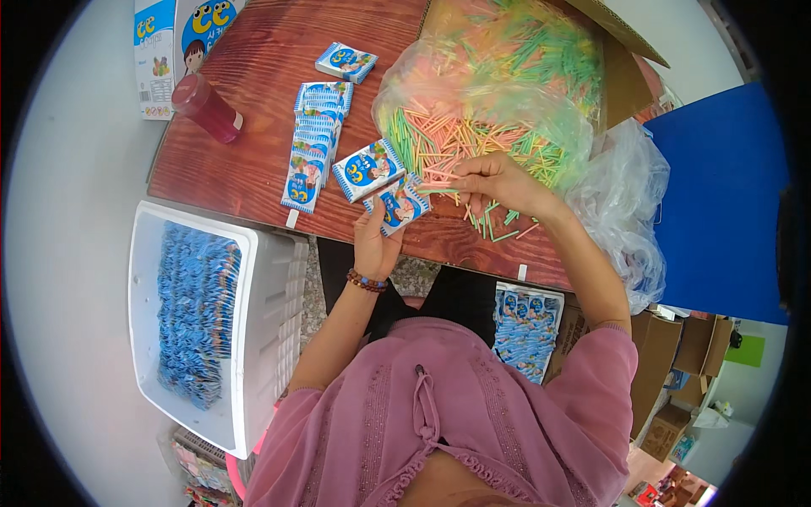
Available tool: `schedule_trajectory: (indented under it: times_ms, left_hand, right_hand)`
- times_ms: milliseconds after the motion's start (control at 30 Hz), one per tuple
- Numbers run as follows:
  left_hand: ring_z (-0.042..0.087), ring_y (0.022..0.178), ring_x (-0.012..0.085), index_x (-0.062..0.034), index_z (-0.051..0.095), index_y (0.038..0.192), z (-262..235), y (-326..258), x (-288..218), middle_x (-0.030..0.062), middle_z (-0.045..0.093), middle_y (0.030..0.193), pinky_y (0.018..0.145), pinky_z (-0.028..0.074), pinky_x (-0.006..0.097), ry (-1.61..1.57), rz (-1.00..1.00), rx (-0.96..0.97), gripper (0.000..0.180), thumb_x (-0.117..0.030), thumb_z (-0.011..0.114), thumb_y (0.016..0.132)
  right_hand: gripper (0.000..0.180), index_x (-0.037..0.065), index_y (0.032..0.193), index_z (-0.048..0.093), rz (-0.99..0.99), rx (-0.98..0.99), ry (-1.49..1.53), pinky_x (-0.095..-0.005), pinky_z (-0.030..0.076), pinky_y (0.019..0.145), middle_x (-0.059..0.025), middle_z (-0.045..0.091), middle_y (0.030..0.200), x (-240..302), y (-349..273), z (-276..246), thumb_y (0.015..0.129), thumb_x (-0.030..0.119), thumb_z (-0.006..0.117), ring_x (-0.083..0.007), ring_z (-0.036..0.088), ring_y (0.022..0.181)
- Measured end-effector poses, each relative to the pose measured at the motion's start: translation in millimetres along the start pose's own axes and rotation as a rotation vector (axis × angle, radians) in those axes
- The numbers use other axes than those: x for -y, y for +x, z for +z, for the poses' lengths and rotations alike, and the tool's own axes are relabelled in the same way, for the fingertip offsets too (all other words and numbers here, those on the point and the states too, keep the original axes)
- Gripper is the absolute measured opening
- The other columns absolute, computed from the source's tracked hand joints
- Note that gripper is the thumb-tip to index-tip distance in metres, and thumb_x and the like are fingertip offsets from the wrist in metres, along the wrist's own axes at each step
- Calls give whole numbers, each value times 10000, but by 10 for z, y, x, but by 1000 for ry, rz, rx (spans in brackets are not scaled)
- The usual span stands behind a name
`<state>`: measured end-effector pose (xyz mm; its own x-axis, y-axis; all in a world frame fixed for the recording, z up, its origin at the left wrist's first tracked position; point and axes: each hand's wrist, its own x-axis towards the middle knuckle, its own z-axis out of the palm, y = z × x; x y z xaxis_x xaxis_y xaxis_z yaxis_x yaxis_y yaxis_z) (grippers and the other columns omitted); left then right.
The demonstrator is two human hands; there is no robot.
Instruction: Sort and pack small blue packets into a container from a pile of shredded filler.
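Observation:
My left hand (pixel 376 243) grips a small blue-and-white packet (pixel 403 206) near the table's front edge. Several thin pastel sticks (pixel 438 187) are pinched in my right hand (pixel 505 182), their ends at the packet's right edge; whether they are inside it I cannot tell. Just behind the held packet lies another blue-and-white packet (pixel 368 170). An overlapping row of flat packets (pixel 307 160) stretches to its left, and one more packet (pixel 346 62) sits farther back. Behind my right hand, pink, green and yellow sticks (pixel 452 131) spill from a clear plastic bag (pixel 404 80).
A jar with a pink-red body (pixel 209 111) stands at the back left beside printed cartons (pixel 155 63). Left of the table is a white crate (pixel 241 355) with many blue packets. Crumpled clear plastic (pixel 621 203) and a blue panel (pixel 718 203) are at the right. Below the table edge are more packets (pixel 525 334).

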<state>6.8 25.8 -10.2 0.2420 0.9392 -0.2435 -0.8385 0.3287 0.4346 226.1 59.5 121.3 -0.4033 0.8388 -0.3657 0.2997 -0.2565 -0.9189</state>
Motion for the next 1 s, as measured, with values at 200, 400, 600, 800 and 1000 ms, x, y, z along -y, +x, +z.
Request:
schedule_trajectory:
  times_ms: [200, 400, 600, 800, 1000]
  left_hand:
    - [610, 1065, 200, -21, 549, 1172, -18, 5, 25, 82, 617, 1177, 891, 517, 364, -26, -4, -10, 311, -261, 515, 978]
    - [615, 1077, 199, 19, 570, 1160, 17, 1, 27, 106, 616, 1194, 919, 521, 358, -75, 10, -4, 274, -180, 513, 980]
    - [628, 1046, 191, 18, 581, 1144, 1, 9, 24, 103, 630, 1164, 905, 529, 355, -37, 8, 13, 257, -167, 507, 982]
    - [632, 1036, 185, 4, 591, 1135, -7, 11, 7, 95, 639, 1147, 899, 535, 350, -79, -29, 28, 245, -166, 501, 984]
    - [619, 1065, 190, -20, 571, 1176, -33, 14, -27, 85, 624, 1181, 928, 518, 358, -132, -61, 79, 280, -212, 505, 983]
  right_hand:
    - [163, 3, 846, 644, 138, 9, -54, -220, 521, 486, -30, 635, 693, 95, -55, 58, 911, 140, 585, -105, 639, 572]
    - [191, -18, 801, 635, 297, 46, -134, -265, 547, 477, -65, 637, 677, 248, -43, 52, 890, 144, 588, -126, 642, 551]
    - [190, -18, 761, 614, 328, 94, -294, -266, 525, 445, -78, 635, 662, 532, 53, 177, 873, 134, 590, -139, 636, 523]
    - [135, 20, 786, 629, 141, 1, -312, -254, 505, 469, -68, 645, 676, 443, 199, 293, 873, 121, 609, -127, 636, 553]
    - [228, 59, 797, 667, -101, -98, -686, -365, 495, 598, -82, 664, 705, 422, 241, 413, 841, 280, 639, -212, 647, 635]
